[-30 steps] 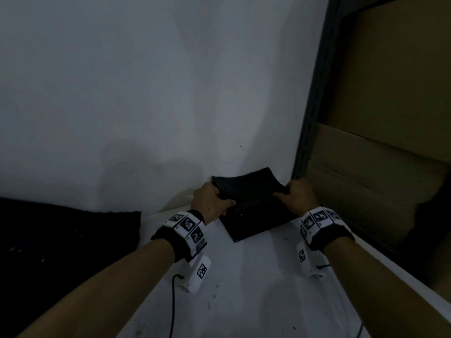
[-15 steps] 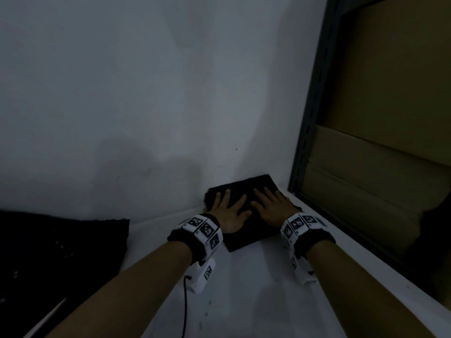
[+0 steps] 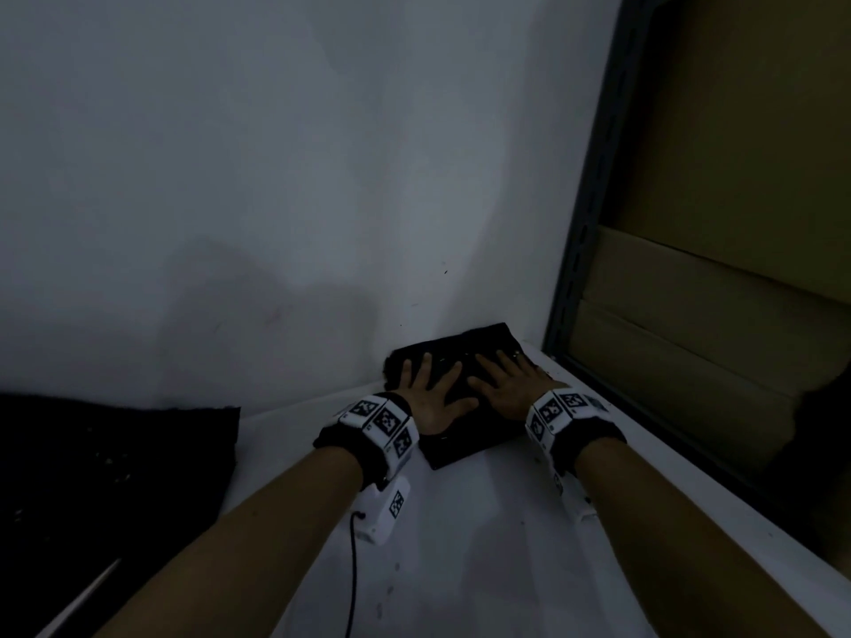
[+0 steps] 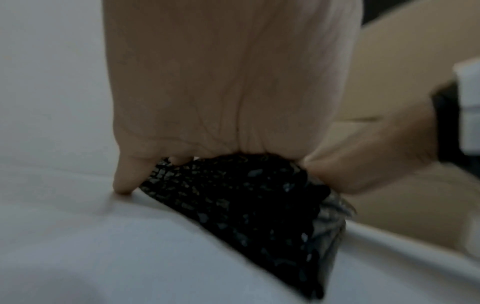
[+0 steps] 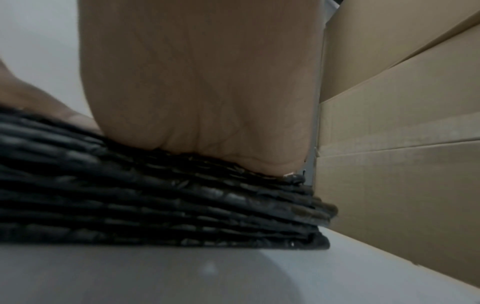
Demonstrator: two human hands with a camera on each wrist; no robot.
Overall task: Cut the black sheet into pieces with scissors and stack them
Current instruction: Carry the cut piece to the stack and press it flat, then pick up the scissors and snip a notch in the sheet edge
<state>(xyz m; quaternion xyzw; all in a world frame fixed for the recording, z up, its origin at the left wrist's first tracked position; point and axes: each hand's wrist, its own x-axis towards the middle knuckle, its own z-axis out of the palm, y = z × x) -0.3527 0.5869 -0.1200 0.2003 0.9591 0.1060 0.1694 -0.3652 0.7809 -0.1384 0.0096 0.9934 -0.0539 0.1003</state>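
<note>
A stack of black mesh pieces (image 3: 465, 442) lies on the white table (image 3: 460, 545) in the far corner by the wall. Both hands lie flat on top of it with fingers spread. My left hand (image 3: 430, 391) presses the left half, my right hand (image 3: 504, 386) the right half. The left wrist view shows the left palm (image 4: 228, 82) on the stack's corner (image 4: 246, 205), little finger touching the table. In the right wrist view the right palm (image 5: 202, 82) presses down on several layered pieces (image 5: 155, 195). No scissors are recognisable.
A large black sheet (image 3: 92, 476) covers the table's left side, with a pale thin strip (image 3: 83, 596) at its near edge. Cardboard boxes (image 3: 714, 315) on a dark metal rack (image 3: 585, 223) stand close on the right. A white wall (image 3: 276, 177) rises behind.
One second ago both hands gripped a bent black piece by its edges above the pile. They laid it down and now press flat on the stack.
</note>
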